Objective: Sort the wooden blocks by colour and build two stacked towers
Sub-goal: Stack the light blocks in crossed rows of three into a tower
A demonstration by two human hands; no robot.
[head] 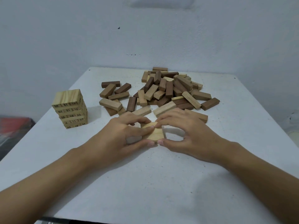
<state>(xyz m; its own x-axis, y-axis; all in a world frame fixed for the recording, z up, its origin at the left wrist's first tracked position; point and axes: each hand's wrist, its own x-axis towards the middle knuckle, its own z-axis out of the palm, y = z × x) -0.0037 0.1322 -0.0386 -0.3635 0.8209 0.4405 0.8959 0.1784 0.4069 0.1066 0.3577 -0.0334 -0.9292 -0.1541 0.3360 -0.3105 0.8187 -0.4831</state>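
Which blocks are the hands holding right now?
The flat row of pale blocks at near centre: left hand and right hand pinch it from both sides. The numbered tower and loose pile aren't held.

Dim, even, bluish light falls from above left. Soft shadows lie on the white table under the right hand and to the right of the light block tower. The table edges bend outward, and fine detail is slightly soft.
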